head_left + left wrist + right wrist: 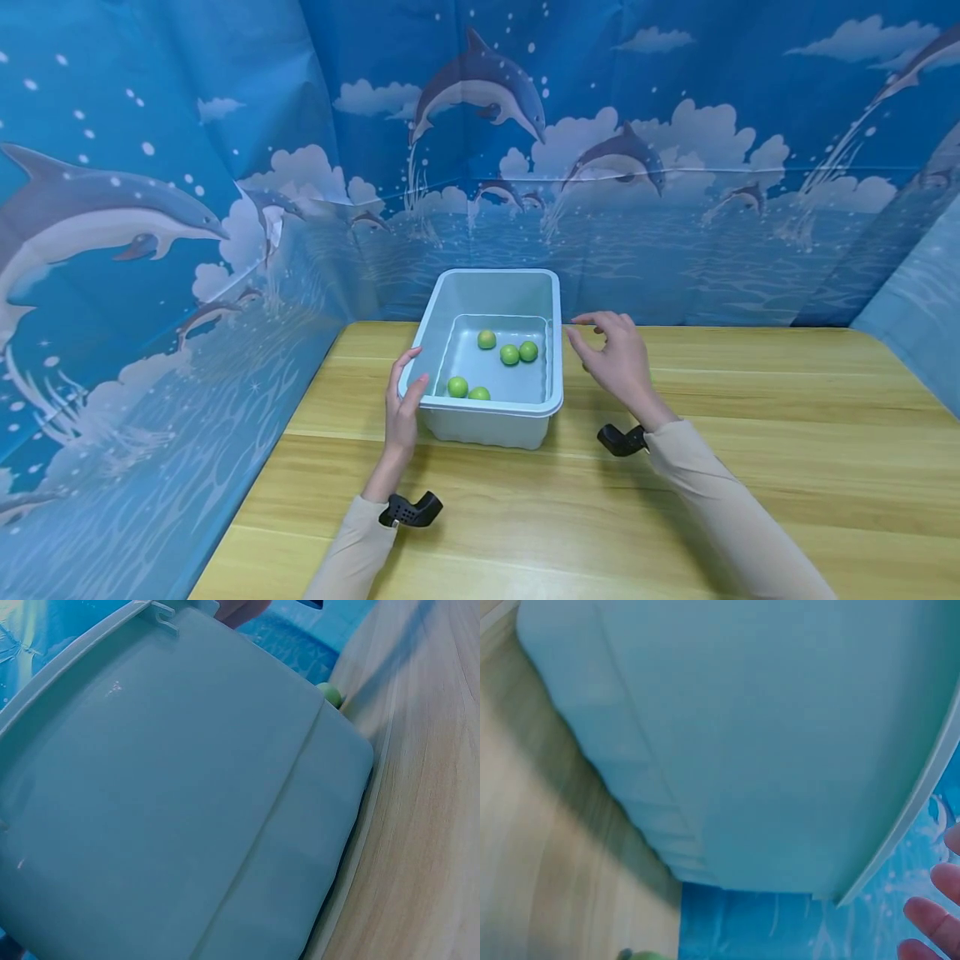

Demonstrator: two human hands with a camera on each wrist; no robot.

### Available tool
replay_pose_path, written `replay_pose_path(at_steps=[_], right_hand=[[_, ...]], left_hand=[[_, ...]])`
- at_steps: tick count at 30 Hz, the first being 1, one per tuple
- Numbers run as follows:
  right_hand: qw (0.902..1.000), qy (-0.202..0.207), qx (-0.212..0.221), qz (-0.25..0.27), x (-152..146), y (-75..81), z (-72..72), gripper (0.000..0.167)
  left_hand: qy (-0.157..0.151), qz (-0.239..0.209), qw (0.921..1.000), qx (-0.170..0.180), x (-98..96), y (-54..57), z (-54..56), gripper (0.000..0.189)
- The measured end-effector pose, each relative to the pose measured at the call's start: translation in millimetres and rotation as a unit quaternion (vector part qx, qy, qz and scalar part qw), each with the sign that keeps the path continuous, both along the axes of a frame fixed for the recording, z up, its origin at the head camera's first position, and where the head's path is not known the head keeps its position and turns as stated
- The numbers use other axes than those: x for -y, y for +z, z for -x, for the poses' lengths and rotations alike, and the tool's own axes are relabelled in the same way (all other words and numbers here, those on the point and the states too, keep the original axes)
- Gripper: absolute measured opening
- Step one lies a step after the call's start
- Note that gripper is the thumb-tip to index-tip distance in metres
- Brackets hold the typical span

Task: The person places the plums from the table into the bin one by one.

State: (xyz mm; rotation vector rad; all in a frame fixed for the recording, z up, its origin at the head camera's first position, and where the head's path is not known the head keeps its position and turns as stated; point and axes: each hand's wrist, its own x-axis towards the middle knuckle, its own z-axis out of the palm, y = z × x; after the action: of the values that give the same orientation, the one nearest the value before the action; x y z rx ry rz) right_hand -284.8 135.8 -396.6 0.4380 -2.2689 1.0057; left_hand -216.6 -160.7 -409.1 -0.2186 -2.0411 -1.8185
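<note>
A pale blue-green plastic bin (pixel 491 425) stands on the wooden table, with several small green limes (pixel 509 355) on its floor. My left hand (pixel 401 408) grips the bin's front left corner, thumb over the rim and fingers along the outside. Just right of the right rim hovers my right hand (pixel 618 358), thumb and fingers curved apart with nothing between them. Fingertips (pixel 930 919) of that hand show beside the rim in the right wrist view. The left wrist view is mostly filled by the bin's outer wall (pixel 165 780).
A small green round thing (pixel 330 694) shows past the bin's lower edge in the left wrist view. The table (pixel 750 408) extends to the right and front. Blue dolphin-print sheeting (pixel 637 225) hangs behind the table and on its left. Each wrist wears a black camera (pixel 411 509).
</note>
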Motion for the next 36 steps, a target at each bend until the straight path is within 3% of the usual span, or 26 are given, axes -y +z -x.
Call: replay_pose_path(at_steps=[14,28,36], right_hand=[[0.9982,-0.034,0.049,-0.002,-39,-24.7,-0.1,0.031],[0.9942,-0.029,0.100,-0.027,-65,-47.9,-0.2,0.036],[0.9862,-0.022,0.162,-0.028,-79,-56.6,0.4,0.041]], left_hand=[[-0.003,-0.004,0.9999,-0.010,0.2,-1.0,0.4,0.043],[-0.004,-0.011,0.9998,-0.015,1.8,-3.7,2.3,0.043],[-0.003,-0.007,0.9998,-0.018,1.6,-3.0,1.4,0.043]])
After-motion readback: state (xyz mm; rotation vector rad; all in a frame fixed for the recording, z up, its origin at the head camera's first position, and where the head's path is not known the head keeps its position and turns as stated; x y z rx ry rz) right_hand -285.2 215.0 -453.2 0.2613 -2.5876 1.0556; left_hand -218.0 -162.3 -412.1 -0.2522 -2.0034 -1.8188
